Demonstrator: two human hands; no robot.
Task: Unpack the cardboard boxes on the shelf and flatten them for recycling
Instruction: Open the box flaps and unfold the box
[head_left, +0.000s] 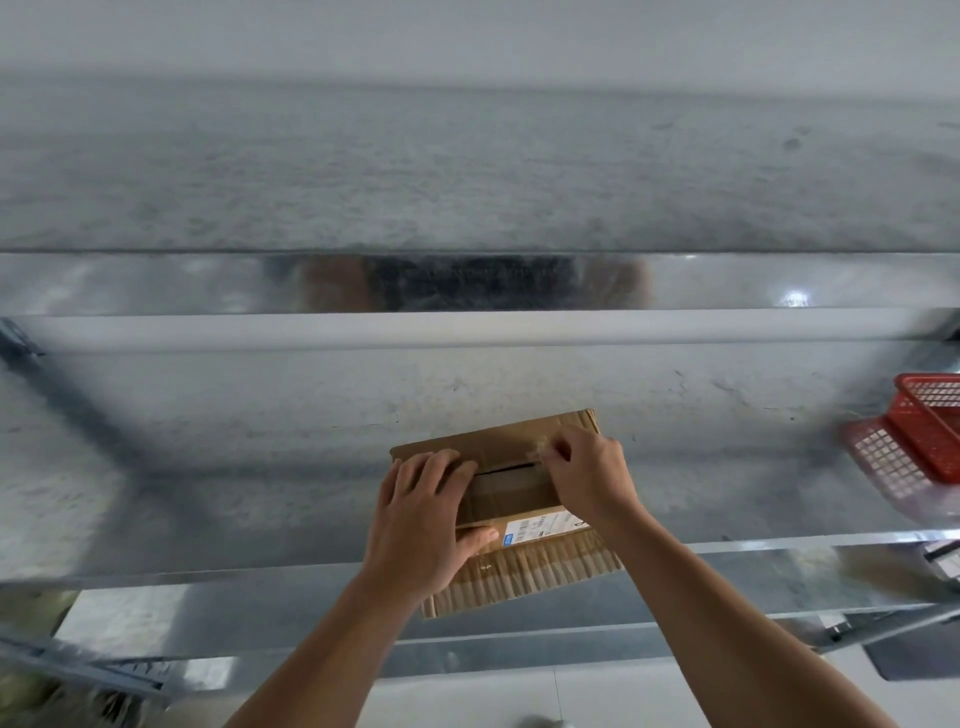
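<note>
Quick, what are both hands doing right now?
Left hand: grips the cardboard box, holding it down on the shelf.
Right hand: pinches the clear tape at the box's top seam.

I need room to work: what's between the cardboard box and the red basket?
Only bare shelf lies between cardboard box and red basket, in the head view.
</note>
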